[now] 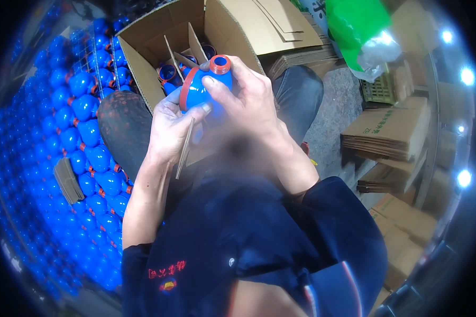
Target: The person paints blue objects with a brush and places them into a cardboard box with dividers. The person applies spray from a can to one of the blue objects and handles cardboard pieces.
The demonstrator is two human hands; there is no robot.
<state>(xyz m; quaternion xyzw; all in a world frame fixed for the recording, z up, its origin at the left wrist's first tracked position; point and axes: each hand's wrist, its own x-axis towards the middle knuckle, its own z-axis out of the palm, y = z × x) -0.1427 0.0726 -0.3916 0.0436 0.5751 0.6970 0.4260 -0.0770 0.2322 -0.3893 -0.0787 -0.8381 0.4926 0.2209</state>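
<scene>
Between both hands I hold a blue rounded housing (197, 93) with orange-red threaded openings, one wide and one narrow. My left hand (173, 124) is closed on its lower left side, by the wide threaded rim. My right hand (248, 98) grips the other side, thumb on the blue body just under the narrow neck. Thin brown cardboard strips (184, 150) stick down beside my left thumb; whether that hand holds them, I cannot tell. Just beyond my hands is an open cardboard box (143, 53) with upright dividers and several similar blue pieces (167, 72) inside.
Many blue housings with orange-red ends (98, 157) cover the left side in rows. A small cardboard stack (69, 180) lies on them. Flattened cartons (388, 127) are stacked at the right, near a yellow-green crate (378, 91) and a green plastic bag (357, 31). My knees flank the box.
</scene>
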